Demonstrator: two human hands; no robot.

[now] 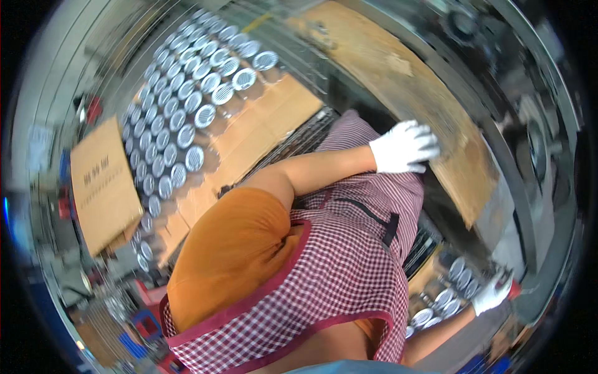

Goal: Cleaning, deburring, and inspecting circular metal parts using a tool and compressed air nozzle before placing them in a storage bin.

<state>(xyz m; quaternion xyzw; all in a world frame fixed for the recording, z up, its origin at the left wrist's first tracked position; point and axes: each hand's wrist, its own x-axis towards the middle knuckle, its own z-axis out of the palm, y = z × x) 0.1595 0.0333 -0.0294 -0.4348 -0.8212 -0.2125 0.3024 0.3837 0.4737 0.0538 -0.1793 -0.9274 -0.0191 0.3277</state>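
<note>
My left hand (405, 147), in a white glove, lies with its fingers spread over my striped trouser leg, near the edge of a worn wooden board (430, 100). It holds nothing. Far out at the lower right, my right hand (492, 297), also gloved in white, has its fingers closed at a small red object (514, 289); blur hides what kind it is. Beside that hand stand several round metal parts with shiny silver tops (446, 298), on cardboard.
At the left, rows of similar silver-topped round parts (185, 136) stand on a cardboard sheet (265, 121) over a wire rack. A cardboard box (106, 187) adjoins them. Dark machinery with a curved metal edge (526, 212) runs along the right. Blue and red bins (146, 324) are at lower left.
</note>
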